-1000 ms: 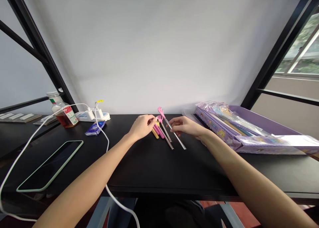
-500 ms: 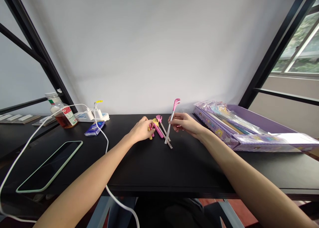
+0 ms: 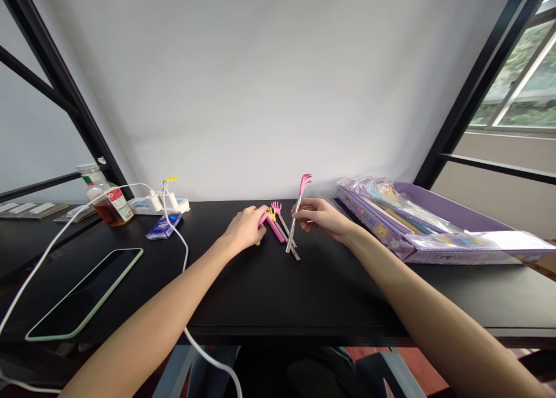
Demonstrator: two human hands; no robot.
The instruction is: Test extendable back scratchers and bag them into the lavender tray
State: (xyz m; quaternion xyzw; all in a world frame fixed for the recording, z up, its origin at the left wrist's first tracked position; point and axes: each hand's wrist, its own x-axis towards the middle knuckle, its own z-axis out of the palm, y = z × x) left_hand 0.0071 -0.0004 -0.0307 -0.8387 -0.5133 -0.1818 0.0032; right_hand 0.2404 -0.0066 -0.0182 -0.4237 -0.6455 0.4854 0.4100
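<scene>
My right hand [image 3: 320, 217] pinches a back scratcher [image 3: 292, 228] by its metal rod, its pink hand-shaped head up and the rod's lower end near the desk. Between the fingers of my left hand [image 3: 243, 229] is a pink handle [image 3: 263, 218], tilted and partly covered by the fingers. A bit of yellow handle [image 3: 258, 243] shows under that hand. Between my hands lie a second pink handle [image 3: 276, 231], a yellow back scratcher head [image 3: 271, 213] and a pink back scratcher head [image 3: 277, 207], with metal rods crossing on the desk.
To the right, a purple box [image 3: 393, 244] holds bagged items. At the left are a phone [image 3: 87, 296], a blue packet [image 3: 164, 226], a bottle [image 3: 115, 204] and a power strip [image 3: 141, 205]. A white cable [image 3: 186, 250] runs over the black desk [image 3: 313, 299].
My left hand has raised the pink handle slightly off the pile and tilted it. The right hand keeps its hold on the back scratcher, nearly unmoved. The view has shifted slightly.
</scene>
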